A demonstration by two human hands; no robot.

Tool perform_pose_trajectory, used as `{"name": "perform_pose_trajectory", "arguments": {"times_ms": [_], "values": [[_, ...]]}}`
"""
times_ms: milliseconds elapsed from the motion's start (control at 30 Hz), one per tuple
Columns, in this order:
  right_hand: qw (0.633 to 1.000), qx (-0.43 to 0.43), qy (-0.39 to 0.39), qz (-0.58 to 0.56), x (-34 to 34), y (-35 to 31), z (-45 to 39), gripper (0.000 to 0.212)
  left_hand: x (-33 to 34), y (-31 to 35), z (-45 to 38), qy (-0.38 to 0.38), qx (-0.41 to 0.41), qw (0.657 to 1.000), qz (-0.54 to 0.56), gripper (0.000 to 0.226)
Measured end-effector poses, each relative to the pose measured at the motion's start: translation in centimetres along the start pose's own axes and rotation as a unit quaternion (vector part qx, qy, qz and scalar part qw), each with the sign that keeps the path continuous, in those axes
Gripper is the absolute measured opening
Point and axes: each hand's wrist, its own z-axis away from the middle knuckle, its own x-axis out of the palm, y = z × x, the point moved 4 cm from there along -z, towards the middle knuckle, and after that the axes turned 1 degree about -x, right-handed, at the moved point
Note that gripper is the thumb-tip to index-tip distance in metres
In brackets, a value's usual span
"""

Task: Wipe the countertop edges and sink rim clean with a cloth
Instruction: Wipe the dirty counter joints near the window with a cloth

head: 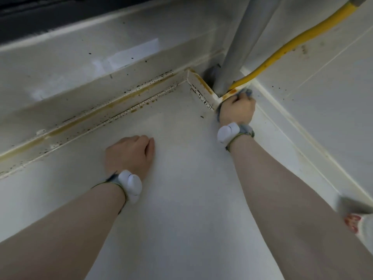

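Right hand (237,109) closed around a grey cloth (246,92), pressed into the stained back corner of the white worktop (191,199) beside the yellow hose (282,49); left hand (130,153) resting on the worktop, fingers (148,141) curled, empty.

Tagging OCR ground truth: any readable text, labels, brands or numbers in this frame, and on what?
None readable.
White item at the lower right edge: red marks, too blurred to read.
White wrist devices: no markings visible.
Countertop, yellow hose, grey pipe, cloth: no text.
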Motion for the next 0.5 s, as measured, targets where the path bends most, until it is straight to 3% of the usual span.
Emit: {"name": "perform_pose_trajectory", "arguments": {"times_ms": [167,333,500], "values": [[0.996,-0.028,-0.045,0.068,-0.8,1.1,-2.9,0.027,0.0,-0.1,0.0,0.013,0.007,1.000,-0.003,0.040],[0.986,-0.017,-0.018,0.165,-0.9,0.8,-1.2,0.031,-0.1,0.1,0.1,0.015,0.011,1.000,0.015,0.038],[0.939,-0.182,-0.026,0.290,-0.8,0.1,4.7,0.038,0.0,0.5,0.3,0.032,0.034,0.998,0.030,0.038]]}}
